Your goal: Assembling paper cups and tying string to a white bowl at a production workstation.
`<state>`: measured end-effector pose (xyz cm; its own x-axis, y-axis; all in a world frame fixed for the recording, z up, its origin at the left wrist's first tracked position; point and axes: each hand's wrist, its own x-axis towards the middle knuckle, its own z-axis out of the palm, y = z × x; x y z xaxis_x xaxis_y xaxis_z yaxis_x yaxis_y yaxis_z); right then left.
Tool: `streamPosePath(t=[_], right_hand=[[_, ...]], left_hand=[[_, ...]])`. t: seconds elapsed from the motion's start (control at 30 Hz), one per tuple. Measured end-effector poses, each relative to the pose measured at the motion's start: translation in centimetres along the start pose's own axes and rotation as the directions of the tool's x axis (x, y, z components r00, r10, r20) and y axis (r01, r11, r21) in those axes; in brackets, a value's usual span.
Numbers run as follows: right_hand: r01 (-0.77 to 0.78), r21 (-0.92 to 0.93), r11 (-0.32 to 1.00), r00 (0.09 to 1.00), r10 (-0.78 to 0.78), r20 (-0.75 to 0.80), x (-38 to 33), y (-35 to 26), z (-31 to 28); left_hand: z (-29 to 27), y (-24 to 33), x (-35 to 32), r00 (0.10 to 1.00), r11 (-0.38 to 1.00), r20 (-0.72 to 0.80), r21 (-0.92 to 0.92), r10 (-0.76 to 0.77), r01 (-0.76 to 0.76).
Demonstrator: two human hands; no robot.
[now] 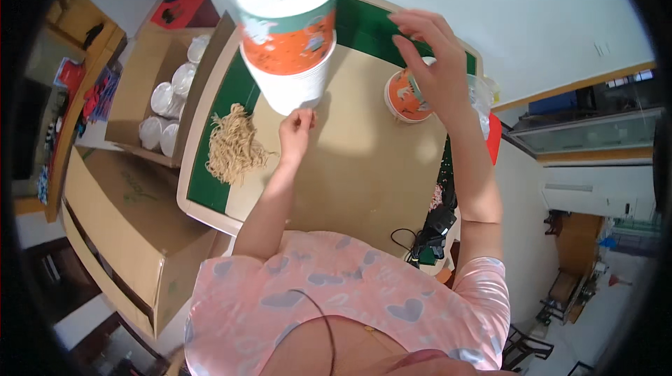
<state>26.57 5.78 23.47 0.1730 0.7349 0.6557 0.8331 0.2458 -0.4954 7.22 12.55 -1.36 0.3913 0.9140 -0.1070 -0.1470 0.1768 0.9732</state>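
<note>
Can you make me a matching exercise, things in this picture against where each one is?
Things:
1. cup stack
2. string bundle
3. orange cup
4. open box

Places:
a. beside the table, holding white cups
b. under the right hand
c. on the green table edge, left of the left hand
d. standing mid-table, tallest

Pairs: 1-d, 2-c, 3-b, 4-a

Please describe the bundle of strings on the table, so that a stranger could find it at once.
Start at the table with its green border. On its left side, left of the left hand, lies a loose tan bundle of strings. Unlike the orange-and-white paper cups nearby, it is flat, fibrous and frayed.
</note>
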Motion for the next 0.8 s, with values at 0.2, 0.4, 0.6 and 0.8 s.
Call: streamPosePath(t=[0.2, 0.4, 0.6, 0.8], right_hand=[[0.088, 0.054, 0.995, 0.989, -0.094, 0.111, 4.6, -5.5, 4.9], [0.169, 0.010, 0.986, 0.948, -0.166, 0.272, 5.3, -4.4, 7.8], [0.064, -0.042, 0.997, 0.968, -0.052, 0.245, 5.3, -5.6, 8.8], [-0.007, 0.048, 0.999, 0.974, -0.004, 0.228, 6.3, -5.8, 7.8]], left_hand=[[-0.5, 7.9, 1.7, 0.996, 0.993, -0.092, -0.120, -0.008, -0.004], [-0.6, 10.3, 1.3, 0.993, 0.977, 0.001, -0.182, -0.115, 0.113], [-1.5, 11.3, 2.0, 0.971, 0.942, 0.007, -0.239, -0.240, 0.235], [-1.1, 11.8, 2.2, 0.961, 0.931, 0.039, -0.239, -0.275, 0.276]])
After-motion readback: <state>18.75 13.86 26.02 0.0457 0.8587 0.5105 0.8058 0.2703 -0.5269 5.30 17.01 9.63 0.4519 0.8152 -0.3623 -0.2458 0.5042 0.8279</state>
